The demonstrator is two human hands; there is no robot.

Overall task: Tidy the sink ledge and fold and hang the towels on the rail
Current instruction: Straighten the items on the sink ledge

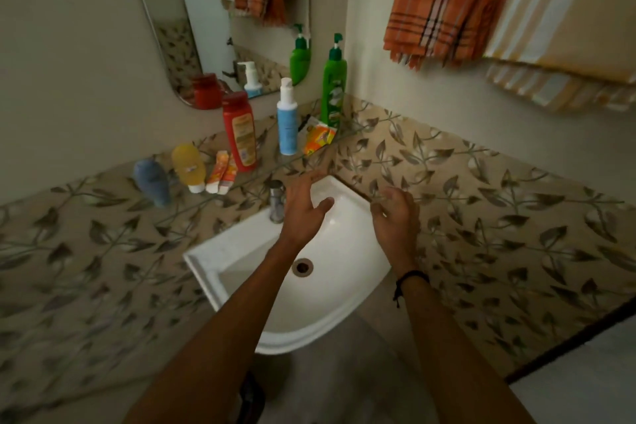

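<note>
Our left hand [303, 206] is spread and empty, our right hand [395, 213] loosely curled and empty. Reaching carelessly, we could topple the bottles [241, 134] crowding the ledge [266, 152] beyond the left; towels [447, 0] hang above the right.

Item count, ledge [267, 153] beyond left hand [303, 206]:
- Pump bottles, qty 2: green pump bottle [333, 86], white-blue pump bottle [287, 120].
- Capped bottles, qty 2: red bottle [240, 132], yellow bottle [188, 162].
- Blue tube [151, 179], qty 1, furthest left of left hand.
- Small orange tubes [216, 172], qty 2.
- Orange packet [318, 138], qty 1.

Above and beyond right hand [395, 217]: towels, qty 2, i.e. orange checked towel [444, 0] and cream striped towel [564, 17].

Fixtures: tap [276, 200] x1, basin [213, 251] x1, mirror [199, 10] x1.
</note>
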